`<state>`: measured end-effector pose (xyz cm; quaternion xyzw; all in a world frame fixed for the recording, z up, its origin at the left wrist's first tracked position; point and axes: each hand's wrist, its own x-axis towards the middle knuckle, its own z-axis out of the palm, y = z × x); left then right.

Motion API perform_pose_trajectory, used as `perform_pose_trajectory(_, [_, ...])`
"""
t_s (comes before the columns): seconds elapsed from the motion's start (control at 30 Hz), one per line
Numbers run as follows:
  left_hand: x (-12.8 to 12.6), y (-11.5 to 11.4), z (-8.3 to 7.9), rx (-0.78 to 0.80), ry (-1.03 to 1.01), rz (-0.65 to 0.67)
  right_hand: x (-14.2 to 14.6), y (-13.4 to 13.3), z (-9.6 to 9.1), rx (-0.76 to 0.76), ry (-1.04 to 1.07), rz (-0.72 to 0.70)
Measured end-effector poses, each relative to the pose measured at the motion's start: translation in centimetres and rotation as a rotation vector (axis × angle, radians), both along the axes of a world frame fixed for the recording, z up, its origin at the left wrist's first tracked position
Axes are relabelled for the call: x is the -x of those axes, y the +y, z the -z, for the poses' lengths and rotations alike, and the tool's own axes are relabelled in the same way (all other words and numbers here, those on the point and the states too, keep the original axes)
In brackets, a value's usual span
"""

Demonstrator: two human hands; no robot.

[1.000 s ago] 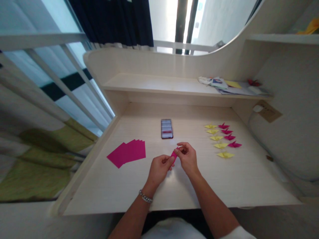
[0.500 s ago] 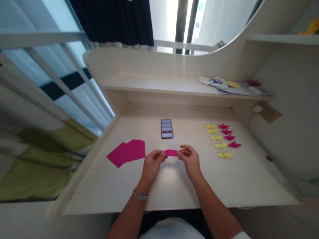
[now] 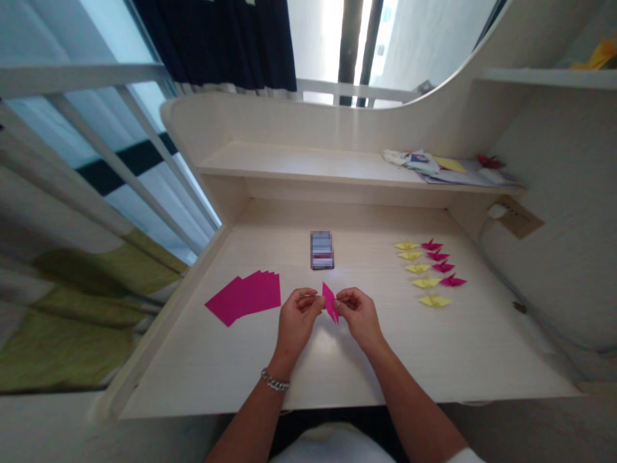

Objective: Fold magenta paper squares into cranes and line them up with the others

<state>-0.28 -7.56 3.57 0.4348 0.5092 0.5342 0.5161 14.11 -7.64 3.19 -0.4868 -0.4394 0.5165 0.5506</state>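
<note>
Between my two hands is a folded piece of pink origami paper [image 3: 329, 301], standing as a narrow pointed shape above the desk. My left hand [image 3: 299, 316] pinches its left side between thumb and fingers. From the right, my right hand [image 3: 357, 314] grips its other side near the middle. To the left of my hands lies a fanned stack of pink paper sheets [image 3: 245, 297]. Off to the right, folded yellow paper cranes [image 3: 417, 268] and pink paper cranes [image 3: 443, 267] sit in two columns.
A phone [image 3: 322, 250] lies on the desk [image 3: 212, 366] beyond my hands. Papers [image 3: 434, 165] rest on the raised shelf [image 3: 289, 161] at the back. A white cable [image 3: 501, 273] runs along the right wall from a socket. White rails [image 3: 96, 138] stand at the left.
The pink paper has turned from a flat horizontal strip to an upright, pointed shape. My hands have come closer together on it.
</note>
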Motion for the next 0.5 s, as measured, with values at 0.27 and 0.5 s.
perform_pose_trajectory(0.27, [-0.23,-0.33,0.72,-0.018,0.004,0.089,0.08,-0.14,-0.18,-0.015,-0.008,-0.017])
perform_pose_trajectory(0.5, [-0.25,-0.29,0.54,-0.039,-0.013,0.092,-0.04,-0.08,-0.2,0.005,-0.001,-0.01])
